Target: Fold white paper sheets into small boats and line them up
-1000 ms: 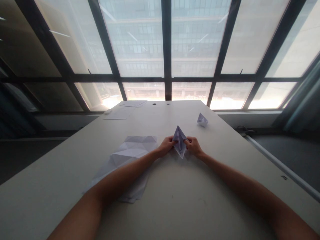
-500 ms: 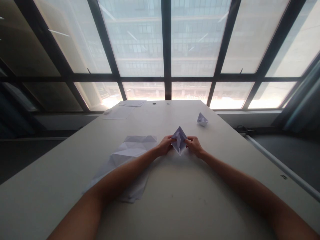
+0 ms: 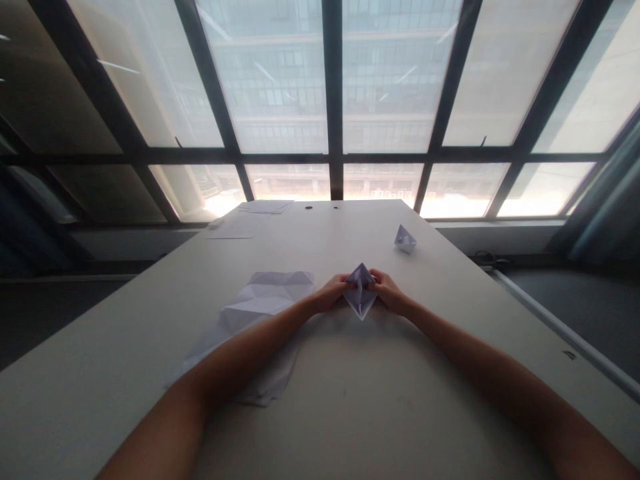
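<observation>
A folded white paper piece (image 3: 361, 297), diamond-shaped with a point toward me, sits low over the white table (image 3: 350, 400) between my two hands. My left hand (image 3: 331, 294) pinches its left side. My right hand (image 3: 389, 293) pinches its right side. Both hands have their fingers closed on the paper. Both forearms reach out across the table from the bottom of the view.
A creased, unfolded white sheet (image 3: 250, 313) lies left of my left arm. A finished small paper boat (image 3: 405, 239) stands further back on the right. Flat sheets (image 3: 250, 217) lie at the far left end. Large windows rise beyond the table's far edge.
The folded paper has dropped lower and tilted flatter toward the table, and it looks shorter and wider. My hands stayed on its two sides, moving slightly.
</observation>
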A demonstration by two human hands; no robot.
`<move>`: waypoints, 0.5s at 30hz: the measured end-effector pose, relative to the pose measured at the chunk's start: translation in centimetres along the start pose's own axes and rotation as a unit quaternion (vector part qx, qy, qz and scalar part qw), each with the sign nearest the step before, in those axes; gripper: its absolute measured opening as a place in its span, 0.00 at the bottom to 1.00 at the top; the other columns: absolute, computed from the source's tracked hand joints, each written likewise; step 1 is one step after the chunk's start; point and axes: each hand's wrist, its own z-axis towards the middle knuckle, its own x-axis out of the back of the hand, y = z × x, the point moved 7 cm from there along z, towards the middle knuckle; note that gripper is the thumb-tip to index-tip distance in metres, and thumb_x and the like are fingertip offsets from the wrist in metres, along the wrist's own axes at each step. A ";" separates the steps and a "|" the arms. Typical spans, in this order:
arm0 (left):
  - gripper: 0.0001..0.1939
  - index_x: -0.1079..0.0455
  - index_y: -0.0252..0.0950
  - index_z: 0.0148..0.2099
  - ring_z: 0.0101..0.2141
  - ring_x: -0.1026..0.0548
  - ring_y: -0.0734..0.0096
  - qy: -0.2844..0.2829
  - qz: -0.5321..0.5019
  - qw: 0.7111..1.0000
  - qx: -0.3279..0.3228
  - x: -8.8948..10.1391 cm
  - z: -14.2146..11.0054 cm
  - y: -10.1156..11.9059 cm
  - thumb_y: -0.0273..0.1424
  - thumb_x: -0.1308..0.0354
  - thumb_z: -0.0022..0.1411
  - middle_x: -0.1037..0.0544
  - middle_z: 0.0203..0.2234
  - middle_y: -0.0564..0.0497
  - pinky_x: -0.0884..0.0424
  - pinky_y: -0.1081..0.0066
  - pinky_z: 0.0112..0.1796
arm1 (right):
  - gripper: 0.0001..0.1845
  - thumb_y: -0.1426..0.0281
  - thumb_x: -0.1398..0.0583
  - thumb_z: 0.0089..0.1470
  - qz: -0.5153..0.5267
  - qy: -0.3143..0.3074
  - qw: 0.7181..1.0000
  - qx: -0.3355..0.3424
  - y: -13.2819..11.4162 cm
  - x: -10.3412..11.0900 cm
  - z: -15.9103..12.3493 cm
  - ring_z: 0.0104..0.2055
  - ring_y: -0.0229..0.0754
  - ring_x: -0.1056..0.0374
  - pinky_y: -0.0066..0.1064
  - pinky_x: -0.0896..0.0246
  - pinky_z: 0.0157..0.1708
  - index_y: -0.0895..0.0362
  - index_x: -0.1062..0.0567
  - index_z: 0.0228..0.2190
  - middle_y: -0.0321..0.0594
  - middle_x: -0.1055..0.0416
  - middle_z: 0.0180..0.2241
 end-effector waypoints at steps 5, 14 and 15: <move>0.15 0.25 0.27 0.40 0.29 0.26 0.69 0.018 -0.036 0.999 0.013 0.2 0.1 -0.1 0.28 0.36 0.48 0.22 0.29 0.46 0.34 0.73 0.33 | 0.20 0.57 0.33 0.42 -0.062 0.070 0.996 0.009 0.4 0.6 0.1 0.29 0.38 0.35 0.28 0.41 0.29 0.58 0.27 0.33 0.36 0.29 0.29; 0.13 0.26 0.28 0.38 0.29 0.26 0.69 0.053 -0.043 0.998 0.016 0.0 0.2 0.2 0.27 0.37 0.48 0.22 0.28 0.46 0.34 0.72 0.32 | 0.15 0.63 0.36 0.44 -0.084 0.097 0.992 0.004 0.0 1.0 0.1 0.30 0.39 0.33 0.28 0.40 0.30 0.59 0.25 0.33 0.38 0.27 0.30; 0.13 0.26 0.28 0.38 0.29 0.26 0.69 0.050 -0.040 0.998 0.014 0.0 0.2 0.2 0.28 0.36 0.48 0.22 0.29 0.46 0.34 0.72 0.32 | 0.15 0.63 0.36 0.44 -0.077 0.086 0.993 -0.002 0.0 0.9 0.1 0.30 0.39 0.33 0.28 0.40 0.30 0.60 0.25 0.33 0.38 0.27 0.30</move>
